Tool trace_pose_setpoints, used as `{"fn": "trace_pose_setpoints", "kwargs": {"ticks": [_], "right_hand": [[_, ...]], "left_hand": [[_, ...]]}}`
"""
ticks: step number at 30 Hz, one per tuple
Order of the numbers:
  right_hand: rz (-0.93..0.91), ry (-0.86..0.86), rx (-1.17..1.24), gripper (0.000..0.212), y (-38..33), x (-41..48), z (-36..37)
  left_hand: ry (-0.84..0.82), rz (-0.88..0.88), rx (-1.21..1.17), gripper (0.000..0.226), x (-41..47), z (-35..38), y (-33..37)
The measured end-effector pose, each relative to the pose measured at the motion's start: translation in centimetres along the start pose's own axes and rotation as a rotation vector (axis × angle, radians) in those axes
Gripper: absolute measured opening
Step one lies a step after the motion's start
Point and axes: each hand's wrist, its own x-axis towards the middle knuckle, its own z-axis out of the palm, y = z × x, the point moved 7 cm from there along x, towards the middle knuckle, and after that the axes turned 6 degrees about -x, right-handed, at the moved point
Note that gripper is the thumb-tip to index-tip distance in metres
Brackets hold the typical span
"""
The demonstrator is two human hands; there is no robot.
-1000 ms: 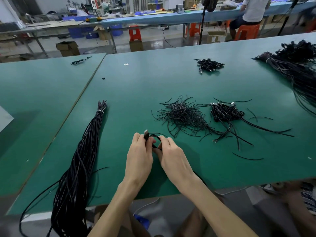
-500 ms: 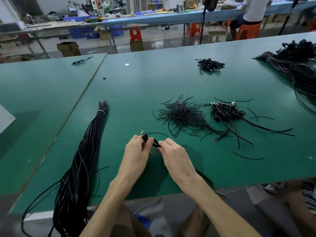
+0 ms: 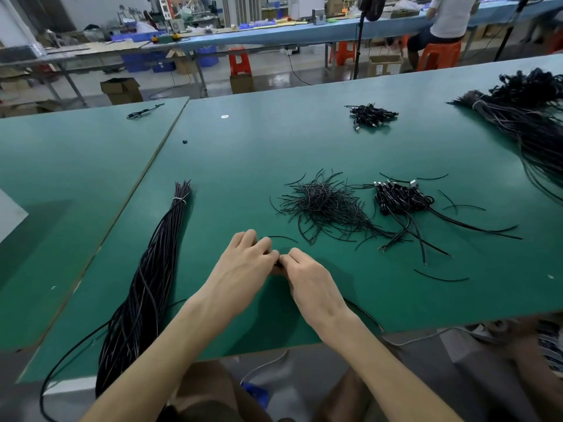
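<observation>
One green bench (image 3: 243, 153) carries all the work. The largest item on it is a long tied bundle of black cables (image 3: 146, 287), lying at the left and hanging over the near edge. A loose heap of short black ties (image 3: 323, 205) lies ahead of the hands. Just to its right is a smaller stack of coiled cables (image 3: 402, 197).

The left hand (image 3: 243, 266) and right hand (image 3: 310, 281) meet at the bench centre, knuckles up. The fingers of both are curled and pinch one cable (image 3: 277, 264) between them. Its tail runs from under the right wrist and off the near edge.

Change noted: half a second ago the metal plug stood clear above the left fingers. It is now hidden under them, and the hands have closed together. Judgement: the coil is gathered and is being bound, not yet released to the stack.

Containers: an open cardboard box (image 3: 122, 89) stands on the floor beyond the bench, and its contents cannot be told. Blue bins (image 3: 137, 60) sit under the far tables, contents likewise unseen.
</observation>
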Motion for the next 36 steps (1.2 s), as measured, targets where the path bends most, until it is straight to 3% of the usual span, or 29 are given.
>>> {"fn": "trace_pose_setpoints", "kwargs": {"ticks": [4, 13, 21, 26, 28, 32, 36], "right_hand": [[0.016, -0.017, -0.018, 0.03, 0.2, 0.1, 0.0], [-0.039, -0.019, -0.052, 0.033, -0.2, 0.2, 0.2], [-0.066, -0.066, -0.143, 0.067, 0.1, 0.4, 0.3], [-0.151, -0.06, -0.339, 0.086, -0.2, 0.7, -0.1], [-0.176, -0.045, -0.386, 0.078, 0.0, 0.9, -0.4], [-0.24, -0.031, -0.33, 0.028, 0.7, 0.6, -0.4], [-0.204, 0.019, -0.228, 0.031, 1.3, 0.4, -0.6]], "left_hand": [[-0.049, 0.039, 0.048, 0.023, 0.5, 0.6, 0.5], [-0.11, -0.034, -0.289, 0.032, 0.5, 2.3, -0.7], [0.005, -0.097, -0.391, 0.034, 0.2, 2.6, -1.0], [0.011, -0.214, -0.501, 0.016, 0.7, 2.8, -1.9], [0.008, -0.246, -0.567, 0.025, 0.9, 2.8, -2.0], [-0.064, -0.235, -0.618, 0.033, 1.1, 3.1, -1.8], [-0.176, -0.139, -0.518, 0.022, 1.2, 3.3, -1.0]]}}
